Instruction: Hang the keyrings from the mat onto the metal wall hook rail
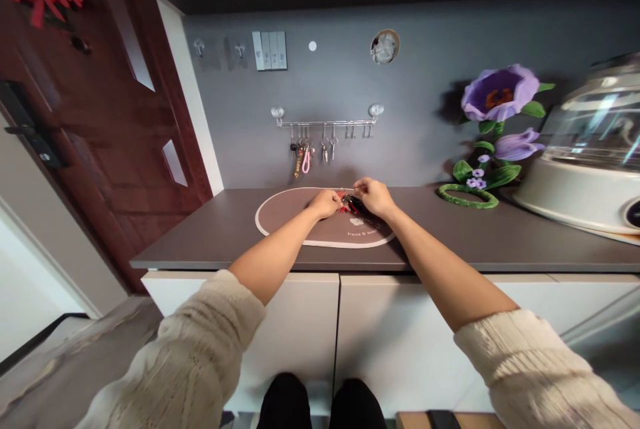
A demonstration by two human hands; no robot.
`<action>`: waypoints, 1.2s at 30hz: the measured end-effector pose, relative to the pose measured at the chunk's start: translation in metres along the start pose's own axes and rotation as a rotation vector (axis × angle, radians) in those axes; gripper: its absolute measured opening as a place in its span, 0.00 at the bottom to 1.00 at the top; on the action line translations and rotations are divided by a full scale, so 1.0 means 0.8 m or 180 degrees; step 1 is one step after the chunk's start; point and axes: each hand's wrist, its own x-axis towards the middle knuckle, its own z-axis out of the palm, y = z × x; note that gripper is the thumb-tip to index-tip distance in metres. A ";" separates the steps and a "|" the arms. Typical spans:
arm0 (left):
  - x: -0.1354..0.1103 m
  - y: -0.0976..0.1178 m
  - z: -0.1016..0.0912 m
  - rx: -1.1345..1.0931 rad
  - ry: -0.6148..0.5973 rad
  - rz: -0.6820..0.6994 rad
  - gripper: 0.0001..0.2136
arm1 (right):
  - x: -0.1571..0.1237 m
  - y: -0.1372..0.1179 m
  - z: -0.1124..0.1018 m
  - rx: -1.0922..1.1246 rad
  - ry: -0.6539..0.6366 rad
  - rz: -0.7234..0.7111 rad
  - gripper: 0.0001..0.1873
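Note:
Both my hands meet over an oval brown mat point(285, 216) on the grey counter. My left hand point(325, 203) is closed, its fingers pinched on a small red piece at the end of a black object point(356, 206). My right hand point(374, 196) is closed on the same black object from the other side. The object looks like a key fob with a red charm, but it is too small to be sure. Cream knitted sleeves are pushed up both forearms.
A wall rail point(325, 123) with hooks carries several keys and a pink strap point(306, 160) just behind the mat. Purple fabric flowers point(495, 116) and a white appliance with a clear lid point(585, 162) stand at the right. A dark wooden door point(115, 122) is at the left.

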 end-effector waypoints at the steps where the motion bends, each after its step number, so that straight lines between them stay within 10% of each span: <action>1: 0.000 0.000 -0.001 0.0016 0.0003 -0.0007 0.04 | -0.001 -0.002 0.000 -0.0079 -0.0024 -0.0025 0.10; 36: -0.006 0.024 -0.047 -0.1320 0.0467 0.0484 0.03 | -0.006 -0.016 0.003 0.0613 -0.0030 -0.0564 0.08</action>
